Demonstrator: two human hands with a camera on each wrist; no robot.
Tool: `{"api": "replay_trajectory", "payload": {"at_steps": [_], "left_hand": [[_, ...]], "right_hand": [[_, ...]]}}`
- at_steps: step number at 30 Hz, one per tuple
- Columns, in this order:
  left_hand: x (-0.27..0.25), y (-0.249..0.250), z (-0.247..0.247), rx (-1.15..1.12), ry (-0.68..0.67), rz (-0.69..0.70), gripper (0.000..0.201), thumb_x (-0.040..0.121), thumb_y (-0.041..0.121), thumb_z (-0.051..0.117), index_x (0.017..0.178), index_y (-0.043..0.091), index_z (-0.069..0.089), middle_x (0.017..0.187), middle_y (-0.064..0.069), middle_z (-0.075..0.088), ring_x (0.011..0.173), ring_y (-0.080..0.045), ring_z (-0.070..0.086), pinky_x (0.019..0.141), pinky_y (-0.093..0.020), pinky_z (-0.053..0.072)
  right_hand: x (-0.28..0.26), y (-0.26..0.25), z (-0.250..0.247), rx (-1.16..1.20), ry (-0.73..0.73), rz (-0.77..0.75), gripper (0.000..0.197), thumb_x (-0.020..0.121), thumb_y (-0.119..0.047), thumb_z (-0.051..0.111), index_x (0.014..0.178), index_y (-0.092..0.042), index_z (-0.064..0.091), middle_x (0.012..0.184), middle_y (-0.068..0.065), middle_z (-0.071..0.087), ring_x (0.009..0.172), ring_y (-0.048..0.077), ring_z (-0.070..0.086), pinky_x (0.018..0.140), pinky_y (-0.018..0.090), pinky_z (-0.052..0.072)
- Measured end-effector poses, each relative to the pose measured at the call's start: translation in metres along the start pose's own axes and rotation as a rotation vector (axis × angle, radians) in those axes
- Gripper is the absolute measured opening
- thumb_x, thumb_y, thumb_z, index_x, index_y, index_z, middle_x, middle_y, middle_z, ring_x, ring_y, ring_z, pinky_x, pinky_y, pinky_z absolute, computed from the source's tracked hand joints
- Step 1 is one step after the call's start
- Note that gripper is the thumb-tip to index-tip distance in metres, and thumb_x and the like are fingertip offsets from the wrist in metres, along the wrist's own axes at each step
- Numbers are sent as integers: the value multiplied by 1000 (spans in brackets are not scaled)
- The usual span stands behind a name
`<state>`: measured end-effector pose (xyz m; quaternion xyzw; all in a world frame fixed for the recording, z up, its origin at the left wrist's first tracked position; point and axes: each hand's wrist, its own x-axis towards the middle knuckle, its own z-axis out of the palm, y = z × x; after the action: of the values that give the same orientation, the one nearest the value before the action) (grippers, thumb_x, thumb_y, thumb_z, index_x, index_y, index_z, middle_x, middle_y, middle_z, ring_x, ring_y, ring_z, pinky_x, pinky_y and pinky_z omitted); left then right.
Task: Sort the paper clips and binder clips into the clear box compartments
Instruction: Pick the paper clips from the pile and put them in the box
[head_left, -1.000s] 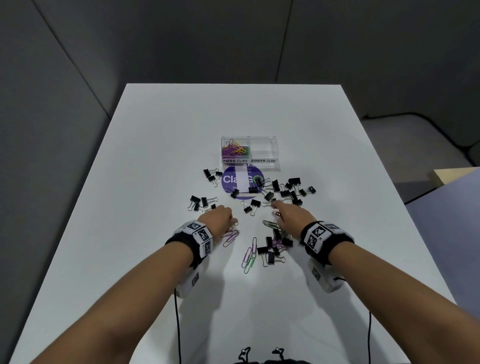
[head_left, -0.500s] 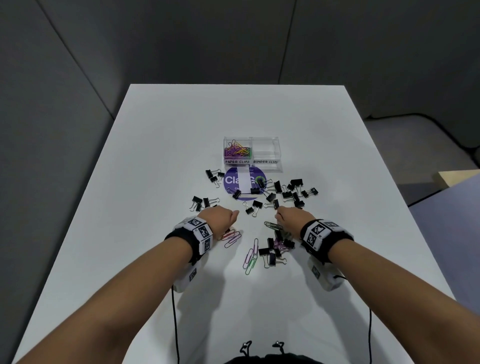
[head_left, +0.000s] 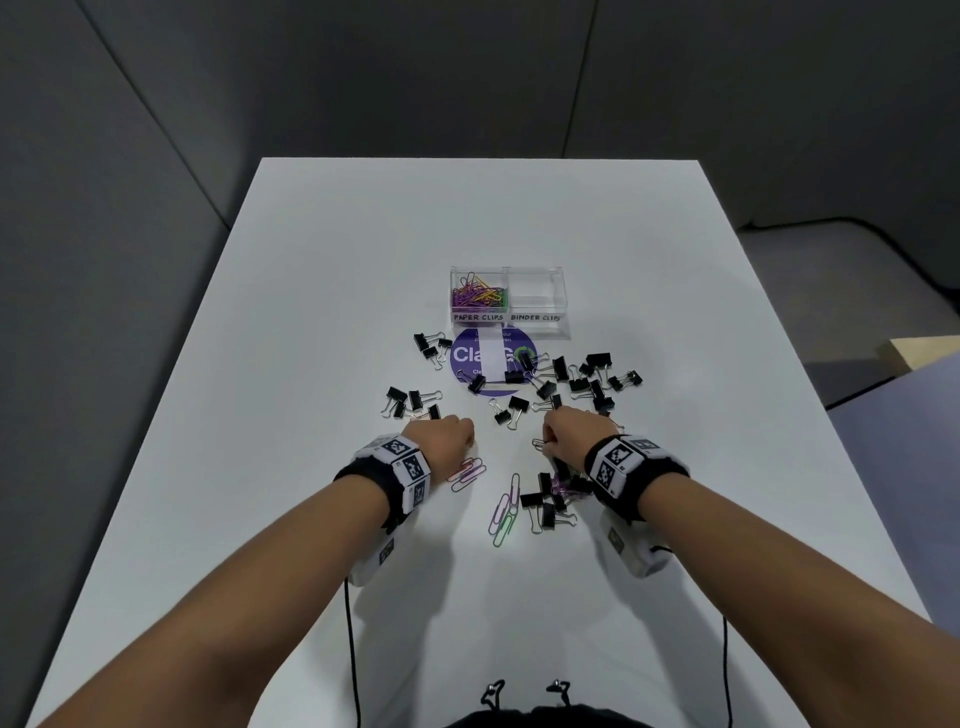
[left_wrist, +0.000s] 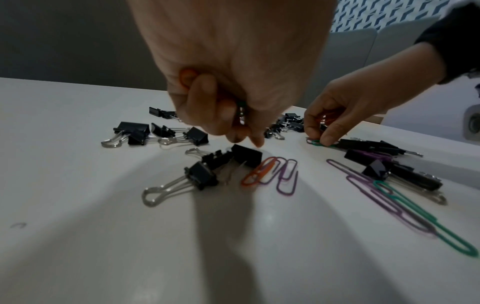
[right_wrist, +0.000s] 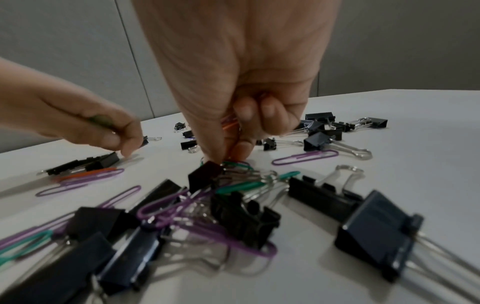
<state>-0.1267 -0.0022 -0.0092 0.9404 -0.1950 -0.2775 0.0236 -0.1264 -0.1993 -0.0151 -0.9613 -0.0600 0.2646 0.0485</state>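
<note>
The clear box (head_left: 535, 275) stands mid-table; its left compartment, labelled paper clips, holds coloured paper clips (head_left: 475, 296), and its right one, labelled binder clips, holds nothing. Black binder clips (head_left: 571, 379) lie scattered in front of it. My left hand (head_left: 462, 436) is curled round a few paper clips (left_wrist: 241, 111), its fingertips just above a binder clip (left_wrist: 246, 157). My right hand (head_left: 548, 441) keeps orange and purple paper clips (right_wrist: 230, 125) in its curled fingers, while thumb and forefinger pinch a green paper clip (right_wrist: 239, 164) that lies on the table.
An orange and purple pair of paper clips (head_left: 467, 473) lies by my left wrist. Purple and green ones (head_left: 506, 512) lie between my arms, beside a tangle of binder clips (head_left: 545, 499). A round purple sticker (head_left: 467, 356) sits before the box. Table edges run left and right.
Almost nothing: both hands hover over the same spots as before, and the right fingertips stay at the green paper clip.
</note>
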Motion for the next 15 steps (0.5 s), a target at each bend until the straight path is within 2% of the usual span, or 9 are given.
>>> {"api": "replay_trajectory", "payload": {"at_steps": [2,4,8,12,15], "left_hand": [[1,1,1,55,1,12,33,96,36,44,116,11,52,123,-5,58,111,-26,58,89,-33,44],[2,1,1,120,-19,47,37,92,42,51,112,10,54,120,-6,58,109,-26,58,86,-34,45],[4,3,1,160,-15,82,34,93,39,51,108,10,59,118,-6,59,106,-26,60,83,-34,47],[5,8,3,111,-5,63,30,93,34,51,111,11,61,121,-5,59,110,-26,60,87,-33,48],[5,14,4,92,-16,50,28,93,29,51,113,11,61,123,-6,59,113,-26,58,89,-33,48]], "right_hand": [[1,-1,-2,-18,-7,-15,18,92,-19,54,102,-8,62,112,10,64,101,29,64,81,35,50],[1,-2,-2,-38,-8,-28,18,93,-18,51,102,-7,62,111,10,65,100,30,64,80,35,50],[-1,-1,-2,-85,17,-57,17,94,-15,48,104,-6,58,110,11,65,98,29,64,80,35,49],[-2,0,-2,-116,0,-63,22,95,-16,47,113,-5,53,113,12,64,102,31,62,84,37,48],[-1,-2,-2,-140,-34,-40,23,95,-13,45,114,-5,56,116,12,64,105,30,62,86,36,48]]}}
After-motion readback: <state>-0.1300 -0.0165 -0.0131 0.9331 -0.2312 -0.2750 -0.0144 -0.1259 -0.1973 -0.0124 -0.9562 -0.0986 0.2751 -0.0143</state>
